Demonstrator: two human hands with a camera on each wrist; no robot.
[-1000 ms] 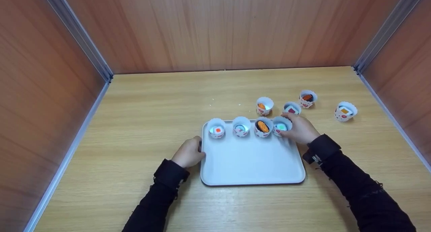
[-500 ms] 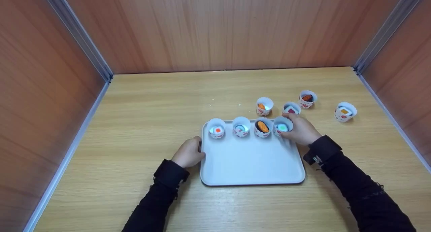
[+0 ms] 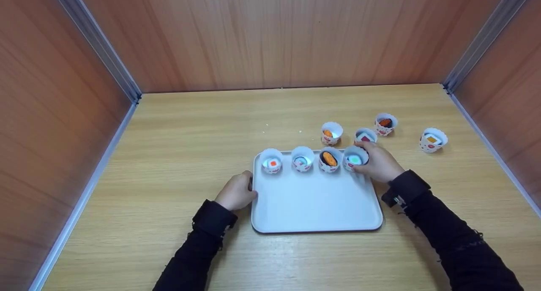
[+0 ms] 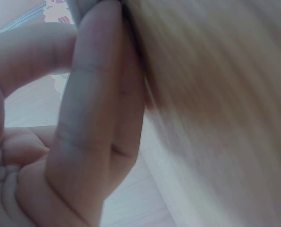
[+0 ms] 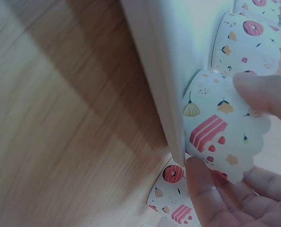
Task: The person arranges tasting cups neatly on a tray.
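Observation:
My left hand (image 3: 236, 191) grips the left edge of a white rectangular tray (image 3: 317, 208), thumb on the rim. The left wrist view is blurred, with the fingers (image 4: 90, 94) bent at the edge. At the tray's far right corner my right hand (image 3: 379, 162) pinches a patterned paper baking cup (image 5: 225, 118) between thumb and fingers; a pale green and white piece lies inside it. Left of it, along the far edge of the tray, stand a cup with an orange and black piece (image 3: 329, 160), a cup with a pale piece (image 3: 302, 160) and one with a red-topped white piece (image 3: 271, 161).
Behind the tray on the wooden table (image 3: 190, 156) stand more filled cups: one with orange (image 3: 331, 133), a partly covered one with dark red and white (image 3: 365, 135), one with orange and black (image 3: 386, 124), and one with yellow (image 3: 433, 140). Wooden panels (image 3: 291, 37) enclose the table.
The right hand and the cup it holds have shifted very slightly to the right. The left hand stays on the tray's edge.

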